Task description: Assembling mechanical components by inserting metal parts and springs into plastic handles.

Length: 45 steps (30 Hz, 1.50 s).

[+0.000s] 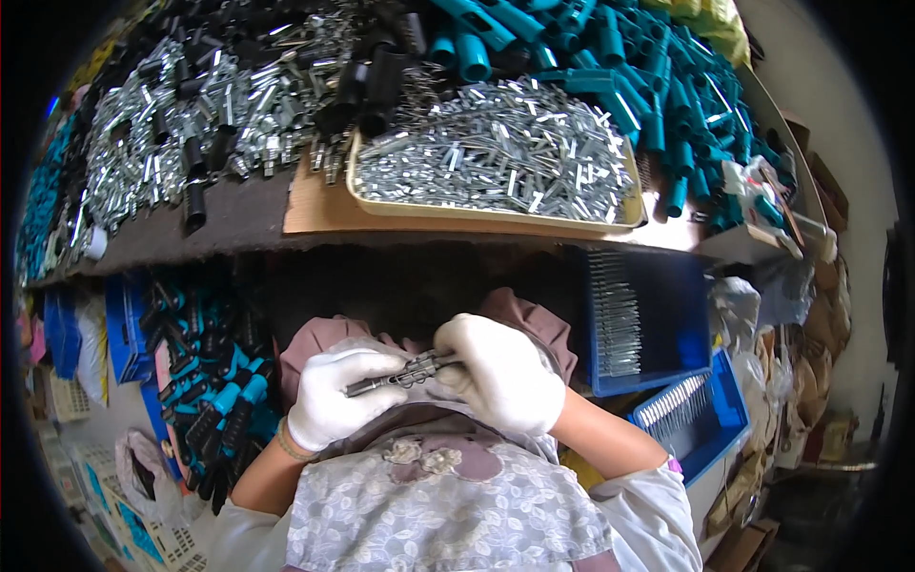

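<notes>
Both my hands wear white gloves and meet over my lap. Between them is a slim grey metal shaft with a coil spring around it [408, 373]. Its left end lies in my left hand [341, 396], whose fingers are closed round it. My right hand [500, 374] pinches the other end, with the fingertips partly hidden behind the glove. Beyond my hands, on the bench, a shallow cream tray [496, 215] is heaped with small silver metal pins.
Teal plastic housings [681, 114] pile up at the back right. Shiny metal parts [152, 133] cover the back left. Black-and-teal tool handles [224, 410] lie at my left. Two blue bins [658, 377] at my right hold rows of metal parts. The bench edge [191, 246] runs in front.
</notes>
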Each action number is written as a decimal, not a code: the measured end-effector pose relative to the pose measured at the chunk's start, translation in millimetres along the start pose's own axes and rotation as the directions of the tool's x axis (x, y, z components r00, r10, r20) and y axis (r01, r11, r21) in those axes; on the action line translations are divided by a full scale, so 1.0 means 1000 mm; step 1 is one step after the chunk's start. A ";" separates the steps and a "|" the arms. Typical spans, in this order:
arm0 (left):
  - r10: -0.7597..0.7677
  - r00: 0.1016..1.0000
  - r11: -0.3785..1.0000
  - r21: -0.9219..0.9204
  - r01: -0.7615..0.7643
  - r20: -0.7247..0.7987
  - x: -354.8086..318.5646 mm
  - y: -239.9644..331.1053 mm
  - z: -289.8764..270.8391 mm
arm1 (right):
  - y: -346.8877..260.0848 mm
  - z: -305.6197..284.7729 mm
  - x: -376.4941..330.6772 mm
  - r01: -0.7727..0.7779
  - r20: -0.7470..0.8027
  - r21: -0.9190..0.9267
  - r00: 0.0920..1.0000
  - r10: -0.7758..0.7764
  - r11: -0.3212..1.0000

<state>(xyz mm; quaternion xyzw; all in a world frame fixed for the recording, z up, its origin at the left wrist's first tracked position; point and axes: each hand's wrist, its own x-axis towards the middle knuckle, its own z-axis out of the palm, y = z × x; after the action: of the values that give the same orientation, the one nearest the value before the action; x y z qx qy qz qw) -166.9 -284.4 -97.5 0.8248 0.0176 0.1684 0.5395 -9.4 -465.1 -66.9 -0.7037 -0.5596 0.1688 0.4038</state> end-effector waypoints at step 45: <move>0.138 0.987 0.952 0.287 -0.108 -0.087 0.025 0.029 -0.005 | 0.032 -0.134 0.043 -0.112 -0.477 -0.357 0.876 -0.078 0.927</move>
<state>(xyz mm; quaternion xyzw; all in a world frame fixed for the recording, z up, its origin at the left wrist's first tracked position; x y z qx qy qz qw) -149.4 -286.9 -63.6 0.8824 0.0185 0.2409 0.4037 117.5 -478.0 0.6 -0.7923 -0.4565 -0.1179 0.3873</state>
